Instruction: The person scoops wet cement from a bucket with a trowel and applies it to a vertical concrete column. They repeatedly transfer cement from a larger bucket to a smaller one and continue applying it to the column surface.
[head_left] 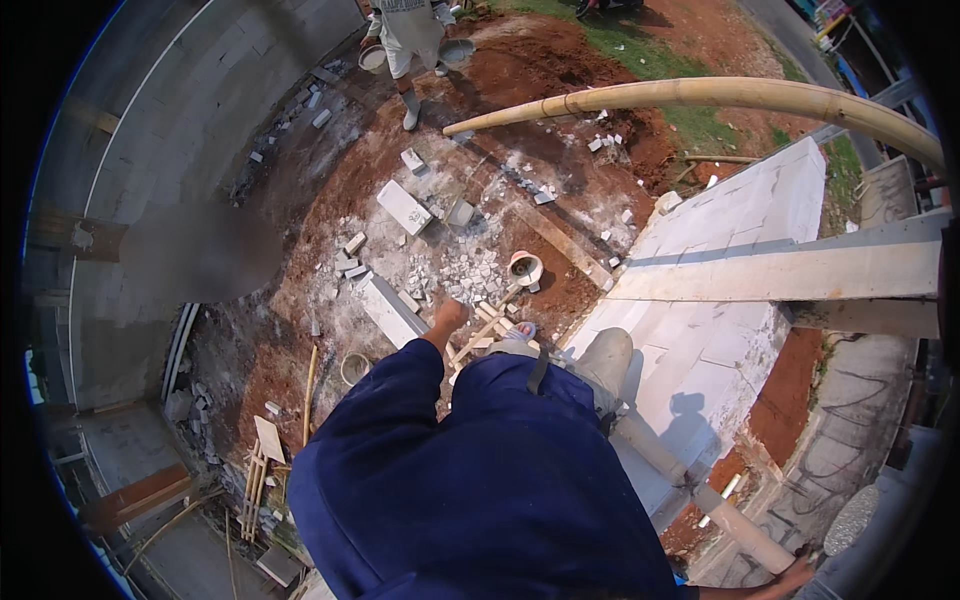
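Grip can't be told for either: left hand (452,316) is seen against white rubble (472,272), right hand (793,578) beside pale pole (742,528).

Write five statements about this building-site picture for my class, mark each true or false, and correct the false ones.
1. The person's left hand wears a glove. False: it is bare.
2. Another person stands near the top of the picture. True.
3. The thick pole at upper right is bright blue. False: it is yellowish tan.
4. Broken white pieces lie on the ground beyond the left hand. True.
5. The person's right hand is at the picture's upper left. False: it is at the lower right.
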